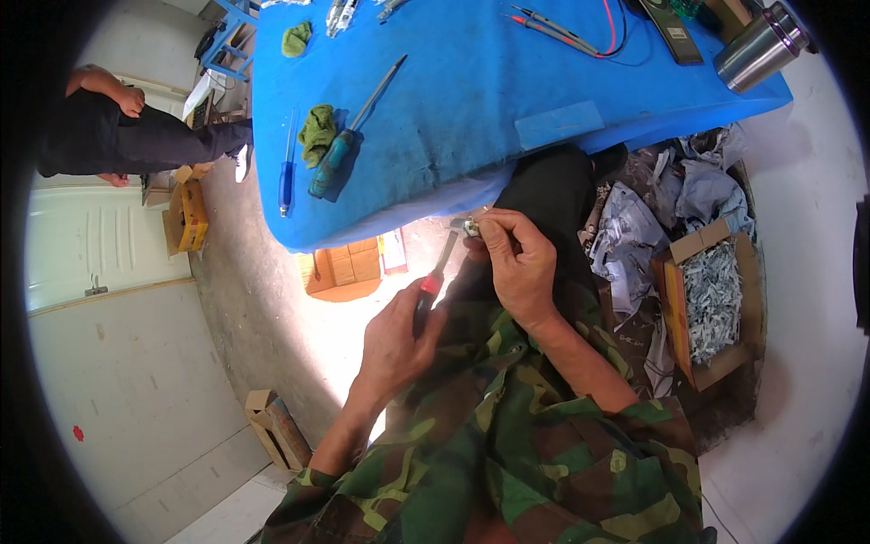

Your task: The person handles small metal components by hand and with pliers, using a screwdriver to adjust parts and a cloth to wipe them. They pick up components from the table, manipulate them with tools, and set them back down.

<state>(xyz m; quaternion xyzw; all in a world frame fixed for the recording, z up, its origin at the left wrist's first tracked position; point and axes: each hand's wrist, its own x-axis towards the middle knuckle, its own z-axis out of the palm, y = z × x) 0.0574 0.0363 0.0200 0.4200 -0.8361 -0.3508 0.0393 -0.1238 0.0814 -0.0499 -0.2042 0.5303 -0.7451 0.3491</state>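
Observation:
My left hand [394,334] is wrapped round the handle of a red-and-black-handled tool [431,285]. Its narrow metal shaft points up and away from me, and its tip lies right beside a small part; I cannot make out the tip's shape. Between thumb and forefinger my right hand [518,258] pinches that small whitish metal part [470,228]. Both hands are above my lap, just short of the table's near edge. On the table, nearest to them, lie a large screwdriver with a teal handle [333,165] and a thin blue-handled screwdriver [286,186].
A blue cloth covers the table [435,109]. Green rags [317,136], red and black test probes [557,32], a phone-like dark device [671,32] and a steel tumbler [761,50] lie or stand there. At right is a carton of shredded paper [711,304]. Another person [136,131] is at far left.

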